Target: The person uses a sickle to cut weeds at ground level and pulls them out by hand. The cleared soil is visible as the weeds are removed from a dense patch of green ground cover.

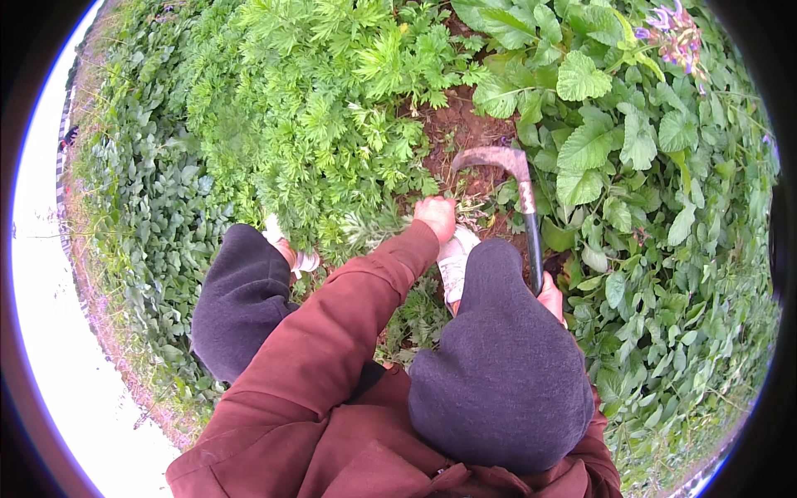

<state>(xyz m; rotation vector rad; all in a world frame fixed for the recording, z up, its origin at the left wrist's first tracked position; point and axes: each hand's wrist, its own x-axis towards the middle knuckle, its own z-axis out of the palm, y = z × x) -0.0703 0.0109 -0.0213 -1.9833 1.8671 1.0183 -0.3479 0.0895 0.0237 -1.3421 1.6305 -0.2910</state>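
My left hand (436,216) reaches down beside my shoe, its fingers closed around plant stems; cut or pulled stalks (471,208) lie by its right side. My right hand (550,297), partly hidden behind my knee, holds a sickle (531,233) by its dark handle. The curved, rusty blade (492,156) points left above a patch of reddish soil (464,121), apart from my left hand. Feathery-leaved green plants (311,112) grow densely in front of and to the left of my left hand.
Broad-leaved plants (582,149) crowd the right side, with a purple flower spike (675,37) at the top right. My white shoes (456,255) stand among the growth, below my bent knees. Darker leafy plants (149,218) cover the left, beside a pale strip.
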